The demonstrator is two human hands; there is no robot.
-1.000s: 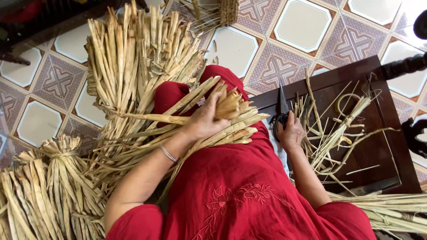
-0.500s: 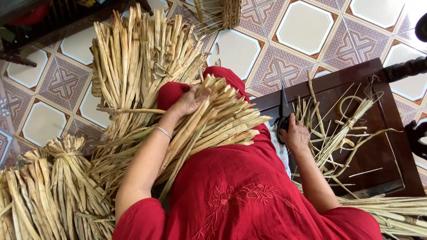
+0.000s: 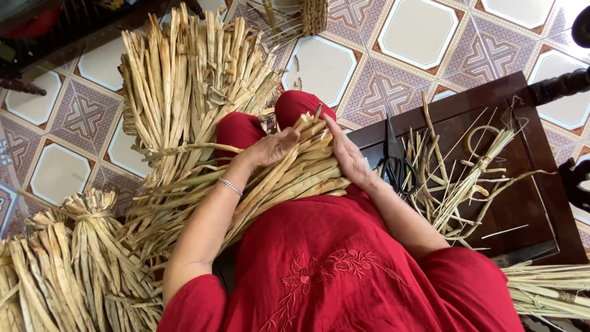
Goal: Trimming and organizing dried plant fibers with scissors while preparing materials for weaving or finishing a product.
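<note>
A thick bundle of dried straw-coloured leaf strips (image 3: 295, 175) lies across my lap on my red clothing. My left hand (image 3: 270, 149), with a thin silver bracelet on the wrist, rests on top of the bundle's upper end with fingers curled over the strips. My right hand (image 3: 345, 154) lies flat against the right side of the same end, fingers stretched along the strips. Black scissors (image 3: 396, 161) lie just right of my right hand on a dark wooden table (image 3: 522, 203).
A big sheaf of dried strips (image 3: 184, 86) lies on the patterned tiled floor ahead. Tied bunches (image 3: 67, 264) sit at the lower left. Loose strips and a small knotted bundle (image 3: 470, 175) cover the table. More strips (image 3: 547, 289) lie at the lower right.
My right hand left the scissors on the table and came over to the bundle's right side. My left hand slid up towards the bundle's upper end.
</note>
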